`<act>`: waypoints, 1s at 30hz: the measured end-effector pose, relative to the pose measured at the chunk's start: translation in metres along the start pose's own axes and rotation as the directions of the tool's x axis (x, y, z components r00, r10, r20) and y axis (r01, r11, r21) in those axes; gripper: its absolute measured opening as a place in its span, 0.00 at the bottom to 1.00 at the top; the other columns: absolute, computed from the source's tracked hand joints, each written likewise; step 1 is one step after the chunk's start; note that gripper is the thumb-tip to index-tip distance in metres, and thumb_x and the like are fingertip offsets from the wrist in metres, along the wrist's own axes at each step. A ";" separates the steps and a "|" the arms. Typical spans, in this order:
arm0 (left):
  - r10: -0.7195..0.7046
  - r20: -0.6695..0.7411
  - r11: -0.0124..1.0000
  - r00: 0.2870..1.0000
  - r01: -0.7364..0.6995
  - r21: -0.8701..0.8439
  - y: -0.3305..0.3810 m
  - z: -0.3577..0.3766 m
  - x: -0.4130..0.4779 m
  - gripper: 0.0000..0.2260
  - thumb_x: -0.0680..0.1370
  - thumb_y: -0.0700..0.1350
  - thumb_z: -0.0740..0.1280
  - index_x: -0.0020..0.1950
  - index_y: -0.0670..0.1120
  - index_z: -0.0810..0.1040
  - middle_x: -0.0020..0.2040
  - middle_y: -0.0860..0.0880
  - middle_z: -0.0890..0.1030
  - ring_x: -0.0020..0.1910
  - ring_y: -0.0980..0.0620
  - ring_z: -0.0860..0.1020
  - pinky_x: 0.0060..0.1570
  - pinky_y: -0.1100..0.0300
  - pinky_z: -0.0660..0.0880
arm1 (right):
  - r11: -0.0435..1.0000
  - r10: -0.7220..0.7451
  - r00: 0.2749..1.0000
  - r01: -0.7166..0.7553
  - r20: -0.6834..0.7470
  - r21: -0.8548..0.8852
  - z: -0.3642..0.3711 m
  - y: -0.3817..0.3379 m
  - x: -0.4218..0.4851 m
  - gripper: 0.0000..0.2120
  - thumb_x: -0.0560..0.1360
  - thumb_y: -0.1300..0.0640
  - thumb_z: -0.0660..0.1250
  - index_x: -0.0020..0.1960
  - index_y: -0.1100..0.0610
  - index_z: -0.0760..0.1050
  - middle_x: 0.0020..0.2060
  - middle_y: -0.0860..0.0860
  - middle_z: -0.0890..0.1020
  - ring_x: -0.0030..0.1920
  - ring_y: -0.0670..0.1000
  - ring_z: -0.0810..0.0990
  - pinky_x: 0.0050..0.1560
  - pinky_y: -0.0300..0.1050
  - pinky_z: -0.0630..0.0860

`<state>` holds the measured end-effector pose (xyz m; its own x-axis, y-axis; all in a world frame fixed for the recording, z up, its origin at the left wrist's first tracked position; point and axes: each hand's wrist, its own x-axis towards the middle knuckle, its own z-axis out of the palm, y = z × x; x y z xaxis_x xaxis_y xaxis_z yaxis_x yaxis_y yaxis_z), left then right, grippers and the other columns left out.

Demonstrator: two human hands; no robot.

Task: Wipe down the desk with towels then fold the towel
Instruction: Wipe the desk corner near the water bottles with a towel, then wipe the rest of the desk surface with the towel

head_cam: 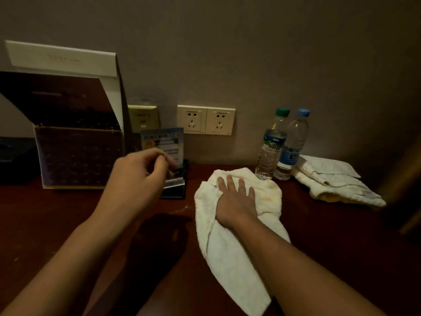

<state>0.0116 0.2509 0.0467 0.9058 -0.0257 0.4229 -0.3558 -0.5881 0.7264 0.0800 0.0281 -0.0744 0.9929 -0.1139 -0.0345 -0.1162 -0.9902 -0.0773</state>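
A bunched white towel point(230, 242) lies on the dark wooden desk point(50, 215) right of centre, trailing toward the front edge. My right hand point(234, 199) presses flat on its upper part, fingers straight and spread. My left hand point(136, 176) hovers left of the towel with curled fingers that pinch the clear acrylic sign stand point(173, 165), which rests on a black base by the wall. A second white towel point(332, 181) lies crumpled at the far right of the desk.
Two water bottles point(271, 149) point(293, 147) stand just behind the towel, close to my right fingertips. An open dark box point(77, 156) with a raised lid sits at the back left. Wall sockets point(206, 120) are above the desk.
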 end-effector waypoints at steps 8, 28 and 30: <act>0.016 -0.072 0.990 0.997 -0.025 -0.137 -0.008 -0.021 0.016 0.15 0.82 0.47 0.60 0.42 0.55 0.84 0.42 0.57 0.84 0.46 0.67 0.79 0.41 0.65 0.74 | 0.997 0.072 0.997 -0.072 0.011 0.014 -0.003 -0.006 0.057 0.35 0.84 0.39 0.51 0.84 0.46 0.37 0.84 0.50 0.39 0.83 0.61 0.38 0.80 0.66 0.39; 0.004 0.208 1.000 0.978 0.000 -0.020 -0.007 -0.021 0.019 0.14 0.85 0.49 0.59 0.49 0.57 0.83 0.46 0.62 0.80 0.29 0.63 0.78 0.26 0.71 0.72 | 1.000 -0.010 0.999 0.010 0.043 -0.004 -0.008 -0.013 0.006 0.31 0.83 0.40 0.45 0.84 0.42 0.39 0.84 0.46 0.40 0.83 0.57 0.40 0.80 0.64 0.38; 0.011 0.196 0.999 0.980 0.000 -0.053 0.000 -0.023 0.016 0.13 0.85 0.48 0.59 0.51 0.56 0.84 0.47 0.61 0.81 0.40 0.55 0.83 0.36 0.64 0.78 | 1.000 -0.022 0.999 0.022 0.033 -0.001 -0.006 -0.012 -0.016 0.32 0.83 0.41 0.45 0.84 0.42 0.39 0.84 0.46 0.41 0.83 0.57 0.40 0.80 0.63 0.38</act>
<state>0.0204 0.2693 0.0660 0.9294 -0.1903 0.3161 -0.3679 -0.5440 0.7541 0.0658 0.0417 -0.0670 0.9939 -0.0889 -0.0657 -0.0939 -0.9926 -0.0771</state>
